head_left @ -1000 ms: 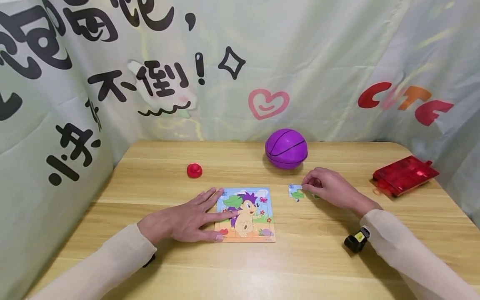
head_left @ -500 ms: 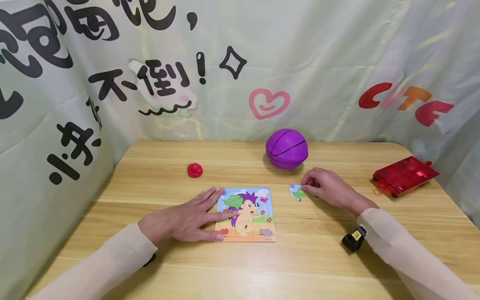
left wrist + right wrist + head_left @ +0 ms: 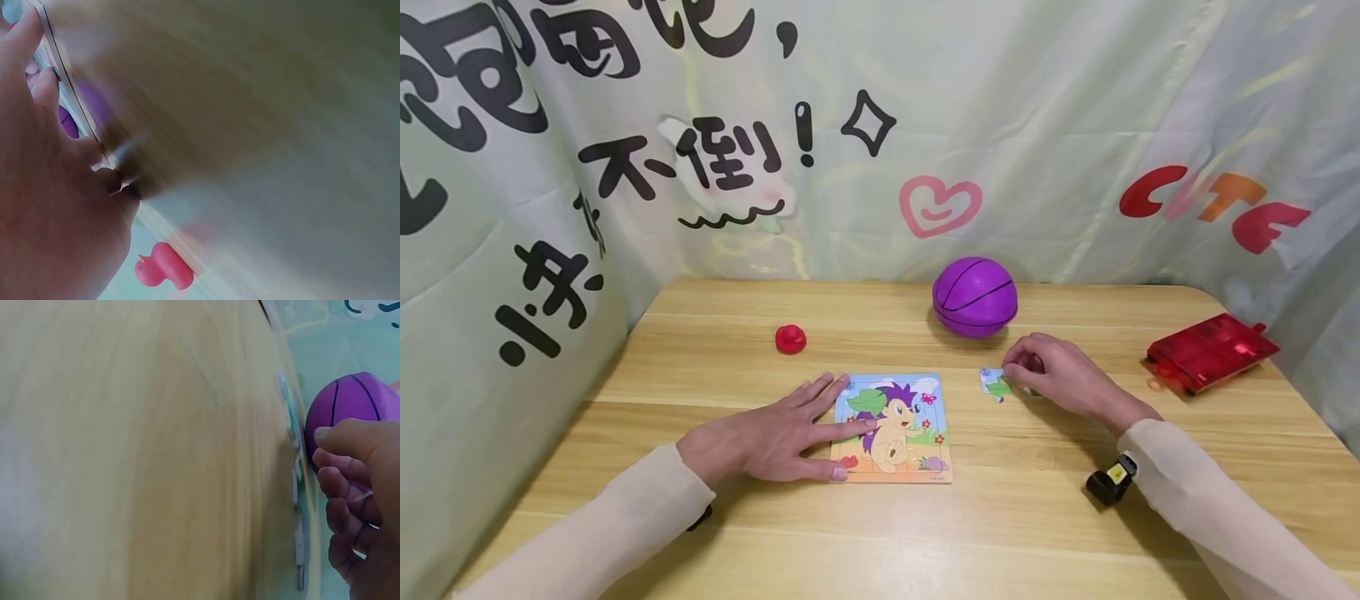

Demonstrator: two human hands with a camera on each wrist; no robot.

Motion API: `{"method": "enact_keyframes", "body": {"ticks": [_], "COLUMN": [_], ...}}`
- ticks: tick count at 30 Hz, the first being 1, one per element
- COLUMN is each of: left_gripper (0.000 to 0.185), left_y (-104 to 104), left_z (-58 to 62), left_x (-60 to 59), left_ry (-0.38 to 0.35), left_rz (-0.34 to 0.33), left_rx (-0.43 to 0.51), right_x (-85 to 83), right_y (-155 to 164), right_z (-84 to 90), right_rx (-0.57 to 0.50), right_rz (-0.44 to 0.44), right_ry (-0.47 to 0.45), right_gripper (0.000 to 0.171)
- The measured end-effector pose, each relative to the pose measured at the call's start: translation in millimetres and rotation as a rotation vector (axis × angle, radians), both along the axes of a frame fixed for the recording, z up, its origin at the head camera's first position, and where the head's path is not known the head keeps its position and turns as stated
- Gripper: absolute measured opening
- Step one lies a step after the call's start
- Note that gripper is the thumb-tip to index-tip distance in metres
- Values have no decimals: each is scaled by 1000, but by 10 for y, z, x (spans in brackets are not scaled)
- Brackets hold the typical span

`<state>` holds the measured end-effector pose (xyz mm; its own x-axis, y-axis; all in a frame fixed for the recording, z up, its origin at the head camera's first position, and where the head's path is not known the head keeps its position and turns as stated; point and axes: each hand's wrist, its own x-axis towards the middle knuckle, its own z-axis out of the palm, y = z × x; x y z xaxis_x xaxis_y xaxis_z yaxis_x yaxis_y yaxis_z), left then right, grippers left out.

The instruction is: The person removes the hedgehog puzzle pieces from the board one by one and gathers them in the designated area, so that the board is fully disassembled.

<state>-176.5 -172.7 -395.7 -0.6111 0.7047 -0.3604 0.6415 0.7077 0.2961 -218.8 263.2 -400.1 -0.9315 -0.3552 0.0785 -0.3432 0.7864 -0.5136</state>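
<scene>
A square hedgehog jigsaw puzzle (image 3: pixel 898 458) lies flat on the table, pictured with purple spines and a green leaf. My left hand (image 3: pixel 775 442) rests on its left side, fingers spread. To the right, my right hand (image 3: pixel 1056 375) hovers low over loose puzzle pieces, thumb and fingers bent. One blue-and-green puzzle piece (image 3: pixel 992 382) shows beside its fingertips; the hand hides most of the others. Edge-on in the right wrist view, several puzzle pieces (image 3: pixel 297 481) lie just past the curled fingers (image 3: pixel 337 515). Whether the fingertips pinch a piece is unclear.
A purple ball (image 3: pixel 975 297) sits behind the right hand. A small red rubber duck (image 3: pixel 790 339) stands behind the puzzle, toward the left. At the right is a shiny red packet (image 3: pixel 1213 352). A printed cloth (image 3: pixel 1037 125) hangs behind the wooden table (image 3: pixel 925 542).
The right hand stays over the loose pieces, with only tiny shifts of its fingers. The left hand keeps its place on the puzzle. The whole head view drifts slightly.
</scene>
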Motion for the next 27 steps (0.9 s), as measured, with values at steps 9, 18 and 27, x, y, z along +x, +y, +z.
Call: {"method": "enact_keyframes", "body": {"ticks": [9, 18, 27], "left_gripper": [71, 70, 65], "left_y": [1, 19, 185], "left_z": [11, 1, 71], "left_x": [-4, -3, 50], "left_ry": [3, 7, 60], "left_rz": [-6, -17, -108], "left_rx": [7, 21, 105], "right_x": [225, 378, 357], "right_y": [-348, -729, -797], "right_z": [40, 9, -44], "right_rx": [-58, -21, 6], "right_rz": [115, 261, 303], "right_ry": [27, -59, -54], "right_gripper": [9, 30, 35]}}
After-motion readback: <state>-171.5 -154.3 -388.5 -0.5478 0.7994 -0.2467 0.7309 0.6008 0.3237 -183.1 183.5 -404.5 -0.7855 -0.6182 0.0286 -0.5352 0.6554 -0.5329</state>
